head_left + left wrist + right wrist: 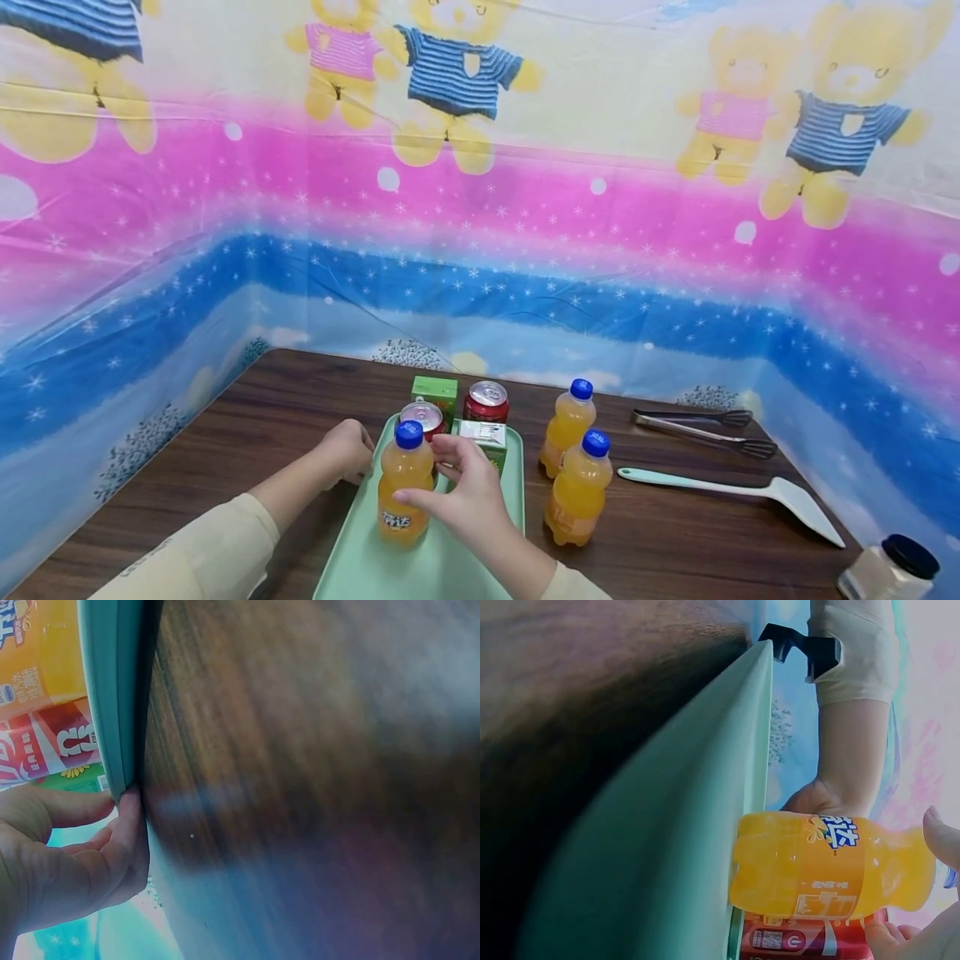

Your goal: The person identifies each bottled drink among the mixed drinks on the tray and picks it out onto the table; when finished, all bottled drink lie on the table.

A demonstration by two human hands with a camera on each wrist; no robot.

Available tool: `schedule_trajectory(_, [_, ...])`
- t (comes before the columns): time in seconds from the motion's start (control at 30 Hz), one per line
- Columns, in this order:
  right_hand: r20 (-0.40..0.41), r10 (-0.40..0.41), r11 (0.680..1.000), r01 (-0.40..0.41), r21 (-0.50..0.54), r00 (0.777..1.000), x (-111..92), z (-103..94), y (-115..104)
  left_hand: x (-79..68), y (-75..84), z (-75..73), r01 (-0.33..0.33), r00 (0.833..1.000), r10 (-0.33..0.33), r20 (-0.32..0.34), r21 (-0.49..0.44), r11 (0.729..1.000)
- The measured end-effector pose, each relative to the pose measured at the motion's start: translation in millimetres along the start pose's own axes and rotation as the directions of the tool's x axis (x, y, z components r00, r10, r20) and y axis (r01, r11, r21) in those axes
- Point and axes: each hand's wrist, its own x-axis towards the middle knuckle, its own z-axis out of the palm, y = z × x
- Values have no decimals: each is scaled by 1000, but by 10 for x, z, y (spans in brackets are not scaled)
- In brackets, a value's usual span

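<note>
A light green tray (352,546) lies on the table. My left hand (347,451) pinches its left rim, thumb on top and fingers beneath, as the left wrist view shows. On the tray an orange soda bottle (405,492) with a blue cap stands upright. Beside it my right hand (476,492) is spread, thumb across the bottle's front and fingers apart behind, near a red can (810,939). This can and a green-and-white drink carton (483,433) stand at the tray's far end. A taller green carton (435,390) and another red can (486,402) show behind them.
Two more orange soda bottles (579,492) stand right of the tray. Farther right lie metal tongs (705,429) and a pale green spatula (738,490). A black-lidded jar (888,568) is at the near right. A printed cloth (480,250) hangs around the table (285,417).
</note>
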Motion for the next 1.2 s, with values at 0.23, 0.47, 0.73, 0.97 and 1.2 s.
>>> schedule_trajectory(0.23, [1, 28, 1000, -28, 1, 1000, 29, 46, 9, -4, -12, -4, -8, 1000, 8, 0, -4, 1000])
schedule_trajectory(0.47, [10, 36, 999, -35, -34, 999, 42, 90, -30, 1, -21, -2, -27, 1000, 27, -3, -3, 1000])
schedule_trajectory(0.73, [-10, 46, 997, -47, -57, 999, 62, 103, -67, -13, -2, 1, -25, 1000, 25, -1, -1, 1000])
schedule_trajectory(0.97, [-2, 71, 997, -71, -28, 997, 70, 109, -74, 8, -22, 2, -8, 1000, 8, -4, 2, 1000])
schedule_trajectory(1.2, [1, 58, 998, -58, -1, 998, 72, 107, -72, 7, -26, -2, -12, 1000, 12, 0, -7, 1000])
